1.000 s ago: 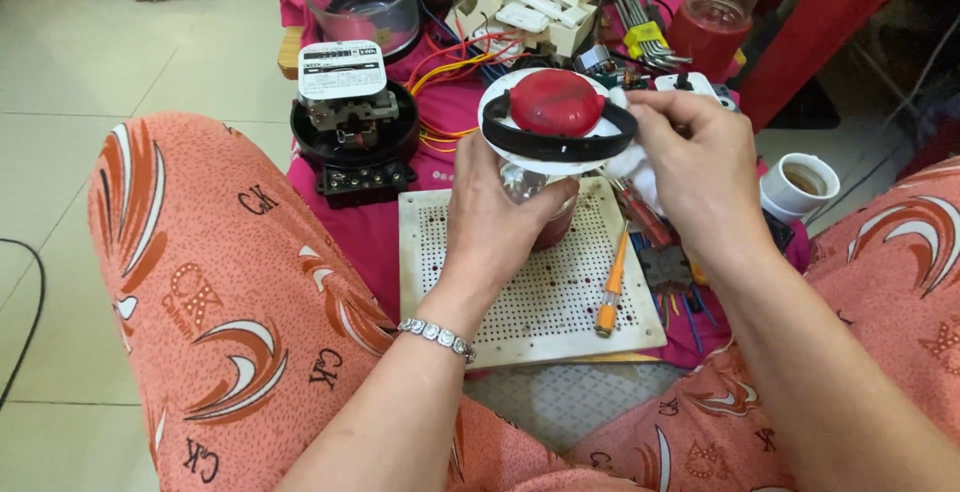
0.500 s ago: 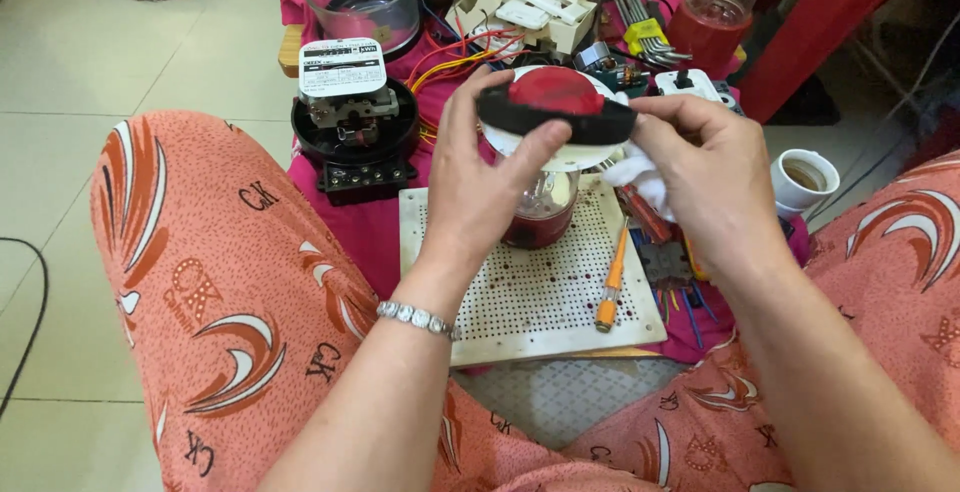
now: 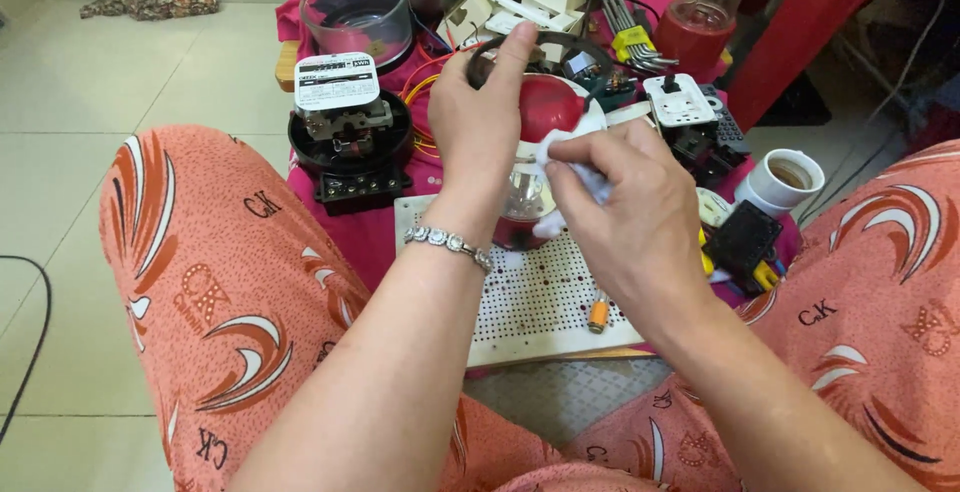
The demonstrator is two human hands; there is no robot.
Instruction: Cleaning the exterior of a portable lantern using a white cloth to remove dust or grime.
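Over perforated board (image 3: 545, 302), 2 hands (image 3: 478, 122) (image 3: 625, 212) wipe red lid (image 3: 548, 107) with cloth (image 3: 560, 147).

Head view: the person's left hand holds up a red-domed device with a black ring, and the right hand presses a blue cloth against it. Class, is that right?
Not quite. In the head view the cloth in the right hand is white, not blue. The rest stands: the left hand holds up the red-domed device with its black ring.

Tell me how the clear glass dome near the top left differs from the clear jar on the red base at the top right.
The clear glass dome is wide and squat; the clear jar on the red base is narrower and taller. The dome stands directly on the pink cloth, the jar on its red base. The dome sits behind the black round meter, the jar beside the hex keys. Both are transparent and untouched by the hands.
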